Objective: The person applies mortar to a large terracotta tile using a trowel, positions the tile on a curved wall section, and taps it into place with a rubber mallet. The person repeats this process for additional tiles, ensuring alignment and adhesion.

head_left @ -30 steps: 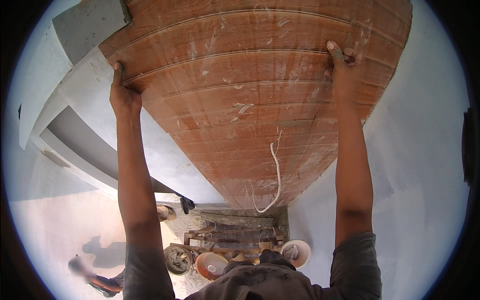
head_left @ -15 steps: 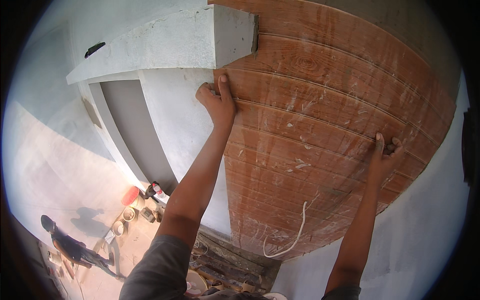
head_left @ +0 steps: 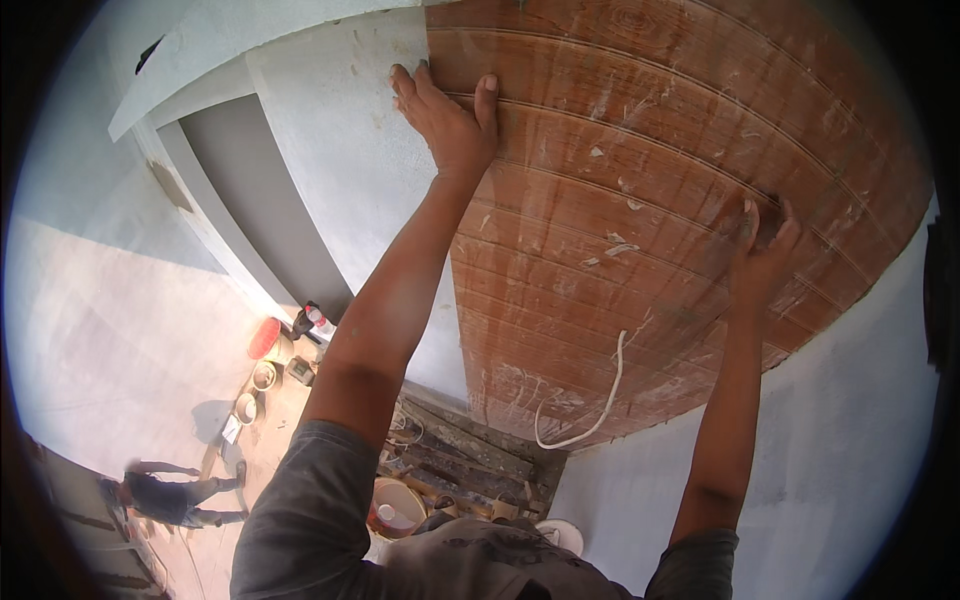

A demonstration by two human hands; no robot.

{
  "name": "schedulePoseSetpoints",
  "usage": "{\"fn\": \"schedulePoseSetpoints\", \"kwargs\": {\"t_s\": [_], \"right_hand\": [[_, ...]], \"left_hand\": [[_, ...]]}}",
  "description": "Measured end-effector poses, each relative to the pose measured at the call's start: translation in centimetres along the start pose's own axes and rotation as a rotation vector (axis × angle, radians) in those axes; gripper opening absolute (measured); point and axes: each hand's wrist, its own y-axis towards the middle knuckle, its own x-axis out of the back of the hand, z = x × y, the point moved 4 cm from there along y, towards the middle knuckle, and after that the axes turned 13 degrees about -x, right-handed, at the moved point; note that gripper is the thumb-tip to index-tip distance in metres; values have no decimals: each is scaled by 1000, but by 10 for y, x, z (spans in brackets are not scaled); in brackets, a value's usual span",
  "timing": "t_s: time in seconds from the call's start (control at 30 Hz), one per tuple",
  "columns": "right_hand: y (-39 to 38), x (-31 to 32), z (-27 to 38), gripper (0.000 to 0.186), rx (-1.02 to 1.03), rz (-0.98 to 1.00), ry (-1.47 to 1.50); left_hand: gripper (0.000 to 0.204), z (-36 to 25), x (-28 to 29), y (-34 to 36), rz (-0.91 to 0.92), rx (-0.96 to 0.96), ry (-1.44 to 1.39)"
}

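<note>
Preferably, even pressure should be kept through both hands, with the fingers laid along the joints of the wood-grain plank cladding (head_left: 640,165) so that no course is pushed out of line. The cladding is fixed upright on the wall ahead, between a white-painted wall strip (head_left: 345,110) and the pale side wall (head_left: 650,510). The left hand (head_left: 450,125) is spread wide across its left edge, thumb on the planks, other fingers over the painted strip. By the right hand (head_left: 765,245), the planks are met with thumb and fingers parted and half curled; whether anything is pinched cannot be told.

Reddish-brown, long and narrow, the planks are divided by thin grooves and streaked with whitish smears. Lower down, a limp white cable (head_left: 612,390) is hung in a loose curve.
</note>
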Motion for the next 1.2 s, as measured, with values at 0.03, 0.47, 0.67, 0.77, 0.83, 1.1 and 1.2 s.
{"fn": "schedulePoseSetpoints", "kwargs": {"t_s": [0.03,0.47,0.67,0.77,0.83,1.1,1.2], "right_hand": [[-14,-7,8,57,139,3,-33],[-45,-51,9,85,273,195,-98],[-115,-14,92,76,383,234,171],[-100,9,105,75,444,69,211],[-84,-4,90,75,453,6,121],[-34,-59,11,77,401,94,-185],[-47,-41,22,79,280,99,-118]], "left_hand": [[87,-3,-1,-9,49,-32,9],[87,-14,-8,-28,124,-192,80],[85,-97,-22,-59,293,-457,-42],[89,-101,-39,-70,290,-440,22],[93,-91,-46,-70,298,-416,48],[87,-118,-46,-66,247,-464,21],[88,-106,-44,-68,253,-462,29]]}}
